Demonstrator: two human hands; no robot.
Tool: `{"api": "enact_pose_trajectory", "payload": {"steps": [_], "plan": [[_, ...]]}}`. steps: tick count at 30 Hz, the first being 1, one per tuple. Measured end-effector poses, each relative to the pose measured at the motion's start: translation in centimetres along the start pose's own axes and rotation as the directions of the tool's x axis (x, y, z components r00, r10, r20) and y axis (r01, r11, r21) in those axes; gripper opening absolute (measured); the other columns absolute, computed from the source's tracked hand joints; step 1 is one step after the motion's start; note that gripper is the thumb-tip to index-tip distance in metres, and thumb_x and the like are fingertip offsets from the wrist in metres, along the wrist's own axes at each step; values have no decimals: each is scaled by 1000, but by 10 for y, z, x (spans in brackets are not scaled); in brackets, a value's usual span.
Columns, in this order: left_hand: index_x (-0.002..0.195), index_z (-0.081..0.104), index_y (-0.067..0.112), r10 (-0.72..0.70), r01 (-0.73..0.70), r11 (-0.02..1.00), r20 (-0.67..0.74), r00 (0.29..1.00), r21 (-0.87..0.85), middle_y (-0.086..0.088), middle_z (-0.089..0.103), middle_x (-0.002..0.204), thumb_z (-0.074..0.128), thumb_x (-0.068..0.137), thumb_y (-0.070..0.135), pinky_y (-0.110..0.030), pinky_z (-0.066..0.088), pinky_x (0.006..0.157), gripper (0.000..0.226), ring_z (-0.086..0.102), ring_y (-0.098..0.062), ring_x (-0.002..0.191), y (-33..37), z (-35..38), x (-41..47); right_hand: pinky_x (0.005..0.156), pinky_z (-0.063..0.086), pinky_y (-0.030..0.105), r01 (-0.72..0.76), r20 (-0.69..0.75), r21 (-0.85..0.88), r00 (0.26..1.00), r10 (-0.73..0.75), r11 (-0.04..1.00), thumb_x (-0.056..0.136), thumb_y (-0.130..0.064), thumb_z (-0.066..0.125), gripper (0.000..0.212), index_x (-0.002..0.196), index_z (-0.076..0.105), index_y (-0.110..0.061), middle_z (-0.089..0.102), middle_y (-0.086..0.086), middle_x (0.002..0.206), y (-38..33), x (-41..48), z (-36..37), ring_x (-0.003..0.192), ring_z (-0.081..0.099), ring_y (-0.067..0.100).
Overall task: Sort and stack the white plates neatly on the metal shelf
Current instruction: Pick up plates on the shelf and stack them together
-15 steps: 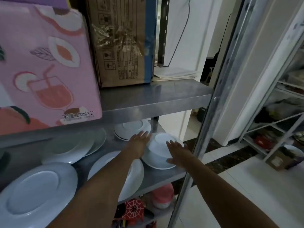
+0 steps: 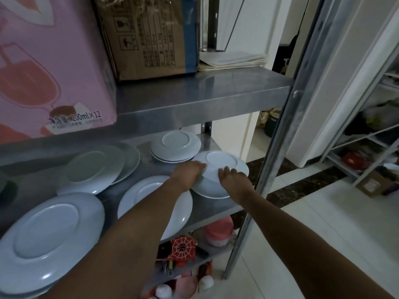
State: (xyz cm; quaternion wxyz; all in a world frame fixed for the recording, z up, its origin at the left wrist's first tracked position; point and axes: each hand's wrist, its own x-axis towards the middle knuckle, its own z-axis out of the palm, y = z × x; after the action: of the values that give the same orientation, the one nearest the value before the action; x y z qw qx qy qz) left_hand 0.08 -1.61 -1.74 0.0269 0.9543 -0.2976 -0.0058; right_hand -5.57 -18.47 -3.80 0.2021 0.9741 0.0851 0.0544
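On shelf [image 2: 149, 166], plate [image 2: 222, 162] base-up, hands [image 2: 232, 176] holding rim

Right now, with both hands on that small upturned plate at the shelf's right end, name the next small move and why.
Probably lift the small plate and set it on the stack of similar upturned plates just behind. The left hand and right hand are at its near rim, and it lies off-centre on a wider plate.

head view, close, down onto shelf [image 2: 203, 96]
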Motion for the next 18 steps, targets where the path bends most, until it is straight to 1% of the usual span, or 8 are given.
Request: {"api": "enact_pose_trajectory", "payload": {"steps": [2, 4, 8, 10, 12, 15, 16, 18], "plan": [[143, 42, 18, 13, -13, 1000, 6, 1000, 22, -7, 45, 147, 44, 99, 18, -37, 35, 113, 45, 46, -25, 133, -3, -3, 0, 31, 47, 30, 19, 53, -13, 998, -18, 1000, 17, 0, 91, 73, 87, 74, 7, 71, 24, 75, 0, 0, 2, 42, 64, 32], [139, 46, 18, 17, -17, 999, 3, 1000, 34, -8, 50, 143, 44, 97, 18, -38, 39, 109, 42, 50, -26, 129, -5, -7, 2, 32, 48, 33, 42, 65, -60, 997, -38, 997, 28, -2, 92, 70, 94, 71, 10, 72, 26, 81, 3, 0, -3, 50, 67, 36], [128, 49, 14, -32, 37, 995, -57, 998, 94, -12, 62, 122, 39, 98, 22, -38, 48, 86, 32, 60, -30, 109, -4, -19, 8, 37, 49, 29, 27, -46, -153, 998, -34, 988, 54, -4, 86, 43, 93, 72, 5, 70, 15, 72, 17, 10, -32, 51, 66, 26], [125, 50, 10, -74, 84, 990, -95, 993, 110, -13, 64, 117, 40, 99, 19, -37, 49, 80, 29, 62, -32, 106, -3, -25, 13, 38, 47, 27, 13, -103, -225, 994, -37, 974, 53, -3, 84, 42, 93, 72, 4, 68, 14, 69, 26, 18, -51, 48, 64, 25], [115, 56, 7, -139, 161, 978, -158, 978, 134, -14, 68, 107, 50, 94, 13, -34, 51, 74, 23, 67, -32, 96, -2, -34, 15, 36, 43, 24, 14, -171, -294, 983, -67, 956, 47, -2, 85, 47, 92, 72, 2, 66, 11, 65, 33, 27, -69, 45, 61, 22], [82, 68, 6, -218, 275, 951, -324, 921, 140, -10, 70, 69, 82, 60, 10, -22, 50, 51, 26, 70, -24, 59, 0, -57, 11, 36, 40, 20, -39, -240, -267, 970, -28, 963, 42, -9, 88, 48, 87, 73, -6, 64, 5, 61, 38, 35, -98, 44, 60, 19], [85, 69, 4, -230, 291, 950, -378, 897, 111, -13, 71, 72, 81, 63, 11, -24, 52, 54, 26, 71, -25, 63, 0, -64, 11, 40, 44, 22, -61, -275, -213, 961, 0, 975, 47, -9, 87, 48, 93, 72, -6, 67, 8, 68, 40, 35, -107, 49, 64, 22], [117, 59, 1, -268, 277, 961, -336, 903, -23, -19, 68, 107, 52, 93, 9, -36, 51, 80, 26, 67, -35, 98, -1, -75, 15, 59, 52, 34, -76, -330, -40, 942, 59, 996, 76, -5, 69, 44, 119, 60, -3, 68, 18, 101, 46, 38, -116, 80, 69, 34]]}}
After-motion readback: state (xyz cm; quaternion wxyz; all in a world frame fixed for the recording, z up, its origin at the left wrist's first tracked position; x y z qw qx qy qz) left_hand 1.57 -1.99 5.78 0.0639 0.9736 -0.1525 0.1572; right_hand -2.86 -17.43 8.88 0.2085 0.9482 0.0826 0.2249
